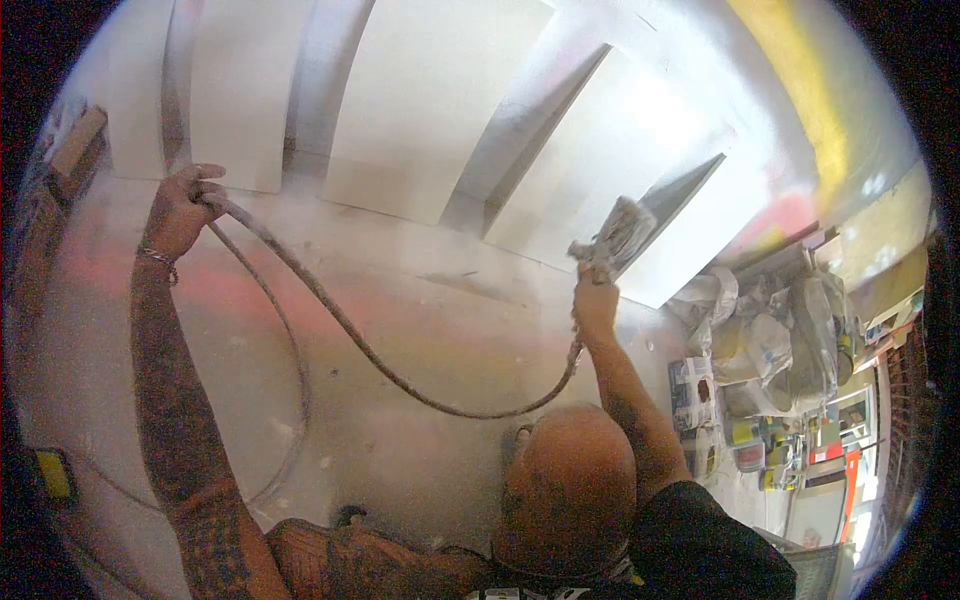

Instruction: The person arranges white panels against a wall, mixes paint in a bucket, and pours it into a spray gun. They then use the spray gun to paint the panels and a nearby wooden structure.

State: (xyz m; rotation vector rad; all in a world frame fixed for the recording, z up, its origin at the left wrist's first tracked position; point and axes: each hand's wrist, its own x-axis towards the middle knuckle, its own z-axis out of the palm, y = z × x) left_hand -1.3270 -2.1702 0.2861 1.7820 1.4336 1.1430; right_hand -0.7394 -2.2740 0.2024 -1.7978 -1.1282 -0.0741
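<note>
My right hand grips the handle of a spray gun, whose upper part is coated in pale residue. The gun is raised in front of the white panels on the right. From the grip, a dusty hose hangs in a deep curve across to my left hand. The fingers of that hand are closed around the hose, and more of it loops down behind my left arm. Nearest the gun are a wide white panel and a narrower white panel.
More white panels stand in a row, with gaps between them. Pink and yellow overspray marks the floor. On the right are plastic-covered containers and several cans. Wooden pieces stand at the far left; a yellow-and-black object lies lower left.
</note>
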